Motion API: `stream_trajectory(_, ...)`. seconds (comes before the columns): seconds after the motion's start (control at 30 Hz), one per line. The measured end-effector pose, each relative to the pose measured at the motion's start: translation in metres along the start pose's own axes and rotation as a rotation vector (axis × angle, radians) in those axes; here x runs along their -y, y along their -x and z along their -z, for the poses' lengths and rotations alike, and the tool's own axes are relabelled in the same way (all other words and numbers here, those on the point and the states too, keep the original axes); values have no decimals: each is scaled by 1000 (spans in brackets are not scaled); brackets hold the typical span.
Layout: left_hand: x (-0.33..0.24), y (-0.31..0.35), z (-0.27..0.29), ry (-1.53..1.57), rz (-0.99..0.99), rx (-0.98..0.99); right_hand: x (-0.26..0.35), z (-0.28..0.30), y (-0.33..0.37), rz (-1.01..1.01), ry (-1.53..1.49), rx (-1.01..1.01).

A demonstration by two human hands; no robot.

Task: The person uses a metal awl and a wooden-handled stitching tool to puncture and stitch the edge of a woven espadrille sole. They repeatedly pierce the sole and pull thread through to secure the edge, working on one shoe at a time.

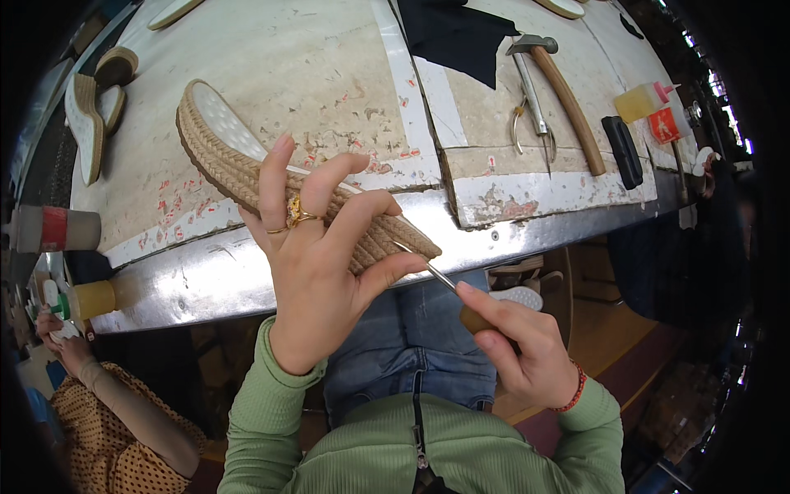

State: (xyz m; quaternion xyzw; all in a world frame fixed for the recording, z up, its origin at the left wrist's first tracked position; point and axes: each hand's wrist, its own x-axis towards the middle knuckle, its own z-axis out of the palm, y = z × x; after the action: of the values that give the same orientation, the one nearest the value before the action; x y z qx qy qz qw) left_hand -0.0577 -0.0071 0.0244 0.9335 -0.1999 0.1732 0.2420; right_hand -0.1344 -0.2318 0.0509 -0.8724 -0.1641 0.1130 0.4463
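Note:
A braided-rope wedge shoe sole [234,169] with a white dimpled inner face is tilted above the front edge of the workbench. My left hand [317,230] grips it from above, fingers over the white face and thumb along the rope side near its pointed end. Rings show on that hand. In my right hand [527,346] is an awl-like tool, its handle [473,319] wrapped by the fingers. The thin metal shaft [442,277] reaches up to the rope side by my left thumb; whether its tip enters the braid is hard to tell.
On the bench [321,58] lie a hammer [568,107], pincers [531,95], a black bar [621,152], black cloth [457,33] and a yellow bottle [642,103]. More soles [86,123] sit at left, near a grey cup [62,229] and a glue bottle [90,300]. Another person's arm [136,403] is at lower left.

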Motion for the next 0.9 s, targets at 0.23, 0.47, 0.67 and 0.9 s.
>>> stream_trajectory(0.23, -2, -1, -1, 12, 9, -17, 2, -8, 2, -46, -111, -26)
stream_trajectory(0.47, -2, 0, -3, 10, 4, -24, -18, -43, 11, -14, -273, -204)
stream_trajectory(0.67, -11, 2, 9, -90, 37, 66, -28, -53, 32, -192, -685, -307)
stream_trajectory(0.9, -13, -33, 56, -118, -204, 398, -32, -45, 30, -191, -590, -415)
